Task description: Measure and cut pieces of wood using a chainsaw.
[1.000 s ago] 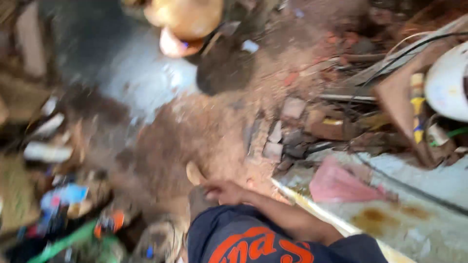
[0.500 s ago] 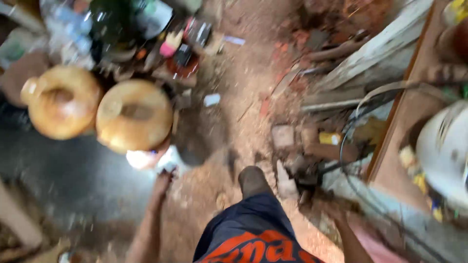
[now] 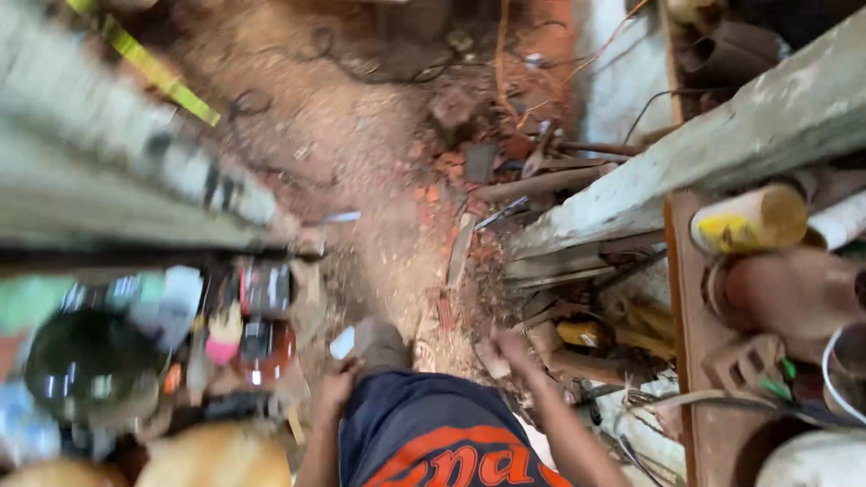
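While the head view looks straight down a narrow strip of reddish dirt floor [image 3: 361, 153], both arms hang beside the dark blue shorts with orange lettering [image 3: 433, 442], as in walking. The left hand [image 3: 336, 386] curls loosely and empty near a small white scrap [image 3: 342, 344]. The right hand [image 3: 511, 348], fingers loosely spread, holds nothing beside the broken red bricks and scrap wood [image 3: 469, 189] piled by the grey concrete beam [image 3: 722, 135].

Cluttered work yard, dirt floor [image 3: 361, 153], broken bricks [image 3: 451, 171], pipes [image 3: 749, 221], clay pots [image 3: 216, 455]

Left hand [image 3: 338, 386] and right hand [image 3: 508, 347] hang empty beside dark shorts [image 3: 433, 433], above rubble-strewn dirt floor [image 3: 361, 153].
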